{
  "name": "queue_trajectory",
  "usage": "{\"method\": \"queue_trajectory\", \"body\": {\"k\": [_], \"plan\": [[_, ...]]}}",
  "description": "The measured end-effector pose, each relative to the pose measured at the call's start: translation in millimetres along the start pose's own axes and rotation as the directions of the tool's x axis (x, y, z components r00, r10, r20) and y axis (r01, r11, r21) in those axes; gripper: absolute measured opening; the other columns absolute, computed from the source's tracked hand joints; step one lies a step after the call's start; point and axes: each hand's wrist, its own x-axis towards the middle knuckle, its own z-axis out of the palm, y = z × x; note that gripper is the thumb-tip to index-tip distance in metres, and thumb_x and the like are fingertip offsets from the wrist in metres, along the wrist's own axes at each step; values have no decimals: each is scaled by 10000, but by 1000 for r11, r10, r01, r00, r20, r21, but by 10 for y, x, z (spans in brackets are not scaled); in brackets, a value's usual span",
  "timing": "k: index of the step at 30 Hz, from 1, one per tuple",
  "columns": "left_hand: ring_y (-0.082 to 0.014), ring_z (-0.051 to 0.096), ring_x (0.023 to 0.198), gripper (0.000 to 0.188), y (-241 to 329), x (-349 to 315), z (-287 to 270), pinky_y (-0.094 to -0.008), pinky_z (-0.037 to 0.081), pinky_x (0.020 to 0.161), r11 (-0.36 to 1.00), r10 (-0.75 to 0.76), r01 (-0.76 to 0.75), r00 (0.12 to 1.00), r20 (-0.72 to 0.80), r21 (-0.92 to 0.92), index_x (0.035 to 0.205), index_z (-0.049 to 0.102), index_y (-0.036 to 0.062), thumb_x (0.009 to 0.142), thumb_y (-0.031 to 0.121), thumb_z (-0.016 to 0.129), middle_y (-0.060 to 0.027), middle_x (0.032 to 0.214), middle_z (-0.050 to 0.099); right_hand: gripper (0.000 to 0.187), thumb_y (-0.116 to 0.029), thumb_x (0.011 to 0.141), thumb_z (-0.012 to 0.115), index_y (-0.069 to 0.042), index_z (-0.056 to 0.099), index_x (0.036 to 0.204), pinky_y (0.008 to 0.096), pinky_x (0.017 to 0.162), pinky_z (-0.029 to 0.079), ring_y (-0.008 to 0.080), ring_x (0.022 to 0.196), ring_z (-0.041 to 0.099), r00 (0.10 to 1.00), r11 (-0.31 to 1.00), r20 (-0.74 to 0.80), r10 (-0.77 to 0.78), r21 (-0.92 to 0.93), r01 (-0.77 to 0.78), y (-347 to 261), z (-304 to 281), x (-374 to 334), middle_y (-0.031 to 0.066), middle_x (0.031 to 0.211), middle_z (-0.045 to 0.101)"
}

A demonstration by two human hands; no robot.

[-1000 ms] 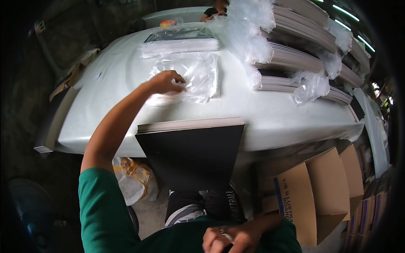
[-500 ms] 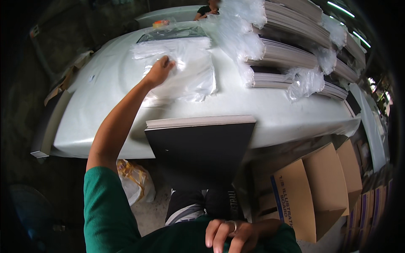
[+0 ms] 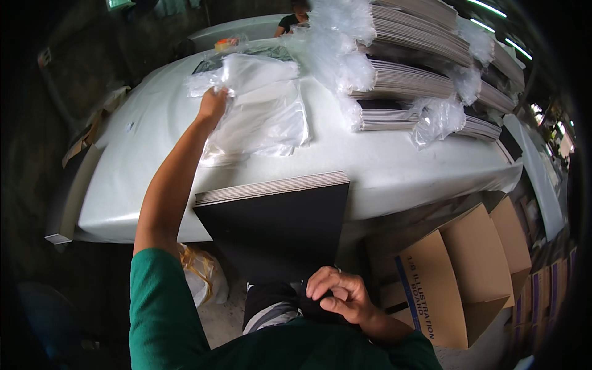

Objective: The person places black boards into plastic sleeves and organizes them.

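Observation:
At the left side of a pile of clear plastic bags (image 3: 259, 117), my left hand (image 3: 213, 103) is closed on the edge of a plastic bag (image 3: 250, 71), whose upper part is lifted and folded over. My right hand (image 3: 340, 295) hovers before my body, near the lower edge of a stack of black boards (image 3: 277, 225). Its fingers are loosely curved, thumb apart, with nothing seen in them. The boards lean between the table's near edge and my legs, their pale edges facing up.
Plastic-wrapped stacks of boards (image 3: 425, 80) are piled on the right of the covered table (image 3: 148, 160). Open cardboard boxes (image 3: 425, 283) stand on the floor at right, a white plastic bag (image 3: 206, 280) below the table. An orange tape roll (image 3: 223, 44) and another person (image 3: 288, 23) are beyond.
My left hand has moved left and drawn the top plastic bag's edge with it. My right hand has risen from my waist toward the boards. The view has shifted slightly.

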Motion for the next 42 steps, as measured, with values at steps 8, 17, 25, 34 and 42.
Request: {"method": "queue_trajectory", "body": {"k": [8, 17, 25, 34, 42], "plan": [[-310, 522, 981, 571, 311, 77, -124, -339, 401, 828, 885, -461, 415, 840, -286, -210, 1132, 443, -75, 838, 414, 430, -204, 1080, 524, 182, -128, 812, 574, -8, 564, 948, 225, 764, 384, 104, 849, 512, 968, 970, -65, 242, 46, -239, 387, -22, -45, 54, 875, 560], [-229, 492, 953, 502, 2077, 189, -1053, -356, 370, 856, 443, 428, -442, 869, -249, -780, 1105, 439, 52, 829, 466, 369, -67, 1067, 505, 677, -421, 791, 518, -15, 286, 1281, 300, 857, 351, 184, 1035, 450, 995, 993, 9, 99, 58, -99, 120, -87, 585, 113, 1166, 447], [-211, 514, 653, 279, 2124, -2015, -1052, -323, 364, 607, 589, 686, -25, 544, 483, -808, 784, 527, 35, 696, 288, 607, -67, 749, 538, 986, -774, 669, 280, -37, 215, 1320, 460, 957, 278, 273, 1170, 359, 984, 492, 160, -77, 865, -102, -158, -234, 952, 146, 1337, 282], [-160, 561, 489, 215, 783, -3103, -357, -270, 389, 458, 667, 636, 495, 11, 771, -557, 607, 604, 1, 614, 136, 772, -85, 566, 590, 567, -477, 833, 435, -30, 414, 1181, 356, 822, 439, 219, 975, 516, 918, 829, -308, 251, 558, -39, 138, -565, 542, 107, 1092, 512], [-50, 539, 651, 232, 536, -3451, -221, -232, 424, 555, 929, 185, 330, -27, 982, -166, 761, 609, -19, 689, 168, 724, -34, 687, 619, 240, -141, 777, 614, -18, 563, 977, 231, 710, 428, 91, 783, 548, 915, 977, -352, 197, 145, -155, 5, -551, 715, 24, 875, 595]]}}
